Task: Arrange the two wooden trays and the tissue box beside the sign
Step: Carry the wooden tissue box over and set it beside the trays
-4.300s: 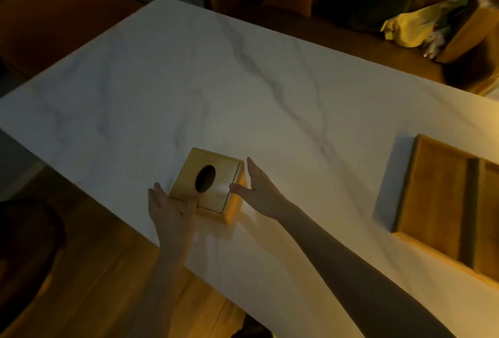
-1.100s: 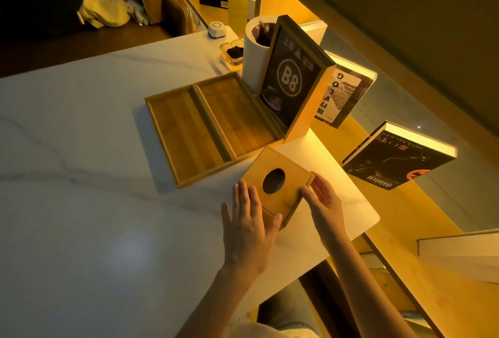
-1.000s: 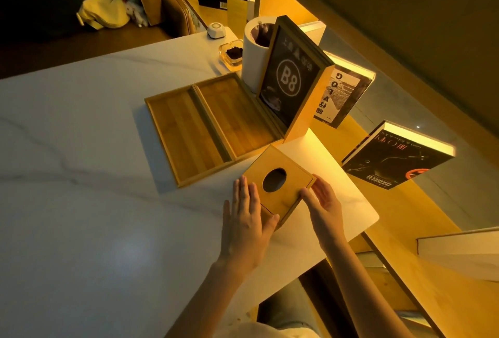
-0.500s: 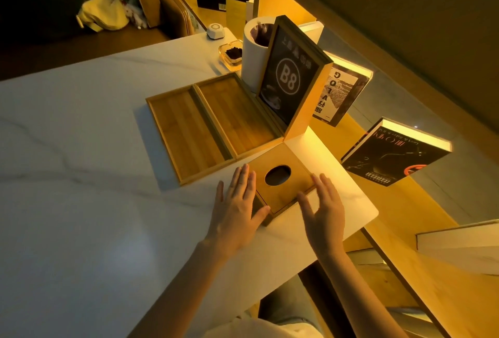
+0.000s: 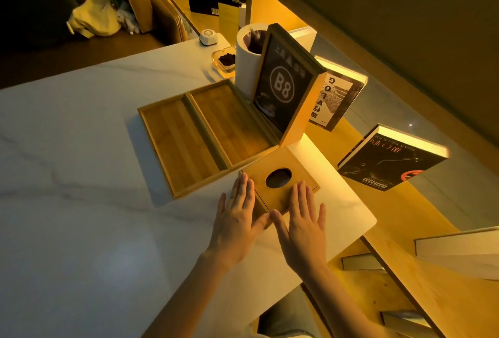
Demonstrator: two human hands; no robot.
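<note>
A white marble-patterned table [image 5: 81,229] is seen from above under dim amber light. Towards its middle, two shallow wooden trays are laid side by side with their long edges touching: the left tray [image 5: 179,146] and the right tray [image 5: 232,124]. The right tray's far long edge meets the foot of the sign [image 5: 283,86], a framed black panel marked "B8" that stands tilted back. Behind the sign a white cylinder [image 5: 247,59] is placed, with a small glass dish [image 5: 225,61] just beside it.

The wooden tissue box [image 5: 280,178], its round opening facing up, is set flat on the table at the near ends of the trays, its far corner close to the sign's base and its left edge just beside the right tray's near end.

The left hand [image 5: 237,221] is laid flat, fingers extended and slightly spread, against the box's left side, the thumb at its near corner. The right hand [image 5: 303,219] is laid flat with fingers straight and a little apart, the fingertips resting on the box's near top edge. Nothing is clasped by either hand.

To the right, two dark-covered books [image 5: 391,159] are displayed on a lit wooden shelf [image 5: 405,216].
</note>
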